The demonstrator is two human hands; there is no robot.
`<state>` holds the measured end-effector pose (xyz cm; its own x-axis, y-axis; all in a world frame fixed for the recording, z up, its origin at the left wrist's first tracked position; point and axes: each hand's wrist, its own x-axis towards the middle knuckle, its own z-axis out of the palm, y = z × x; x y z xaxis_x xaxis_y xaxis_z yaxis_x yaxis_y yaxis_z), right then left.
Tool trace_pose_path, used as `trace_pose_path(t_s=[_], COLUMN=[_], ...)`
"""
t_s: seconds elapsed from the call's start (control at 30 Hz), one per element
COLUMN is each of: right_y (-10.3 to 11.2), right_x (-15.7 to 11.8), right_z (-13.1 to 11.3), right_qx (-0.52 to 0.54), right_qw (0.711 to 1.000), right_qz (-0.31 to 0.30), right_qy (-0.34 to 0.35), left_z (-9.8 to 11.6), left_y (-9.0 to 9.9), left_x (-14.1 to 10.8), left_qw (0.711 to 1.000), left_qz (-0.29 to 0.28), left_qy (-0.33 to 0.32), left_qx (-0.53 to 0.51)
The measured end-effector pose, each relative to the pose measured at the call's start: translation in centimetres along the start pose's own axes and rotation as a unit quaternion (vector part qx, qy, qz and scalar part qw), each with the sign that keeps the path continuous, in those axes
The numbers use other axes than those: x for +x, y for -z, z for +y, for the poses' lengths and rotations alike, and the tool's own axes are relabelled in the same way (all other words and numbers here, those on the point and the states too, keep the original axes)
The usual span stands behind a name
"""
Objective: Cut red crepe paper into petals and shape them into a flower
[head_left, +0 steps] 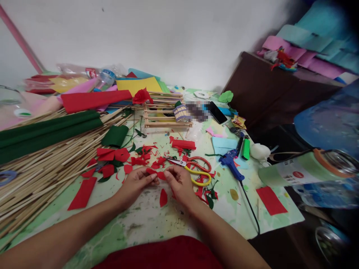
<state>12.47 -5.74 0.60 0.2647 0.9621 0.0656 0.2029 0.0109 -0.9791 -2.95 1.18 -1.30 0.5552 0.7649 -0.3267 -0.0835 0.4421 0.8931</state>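
The left hand (140,183) and right hand (180,183) pinch a small red crepe-paper piece (160,175) between them above the mottled green-and-white table (140,222), near centre. Light, even fingertip tension should prevent tearing.

Clock centred between the left hand (141,180) and right hand (179,182), 12 toward the wall (168,45): passage is available low over the table (134,233) at 6 o'clock, save for one loose petal (163,198), and at 4 between leaf scraps (209,201) and the glue gun's cord (249,206). Scissors (186,164) obstruct 2, just beside the right hand, with the glue gun (232,164) farther out near 3. Sticks (60,164) block 8 to 10, red scraps (122,154) litter 10 to 12, and a frame (161,125) stands beyond at 12.
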Motion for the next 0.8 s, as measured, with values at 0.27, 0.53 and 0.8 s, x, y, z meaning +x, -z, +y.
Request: trace_pose_path(t_s=[0.27,0.53,0.8], right_y=[-0.6,-0.4,-0.4], right_x=[0.3,-0.1,-1.1], right_z=[0.7,0.4,-0.2], right_qx=[-0.045,-0.065,-0.102], right_qw=[0.999,0.998,0.993], right_qz=[-0.017,-0.021,0.030], right_qy=[-0.017,0.004,0.058], left_z=[0.0,0.1,0.5], left_y=[-0.1,0.0,0.1], left_x=[0.0,-0.1,-0.3], left_qw=[0.999,0.997,0.983], left_qz=[-0.011,-0.035,-0.045], left_qy=[0.004,-0.011,-0.026], left_qx=[0.030,0.068,0.177])
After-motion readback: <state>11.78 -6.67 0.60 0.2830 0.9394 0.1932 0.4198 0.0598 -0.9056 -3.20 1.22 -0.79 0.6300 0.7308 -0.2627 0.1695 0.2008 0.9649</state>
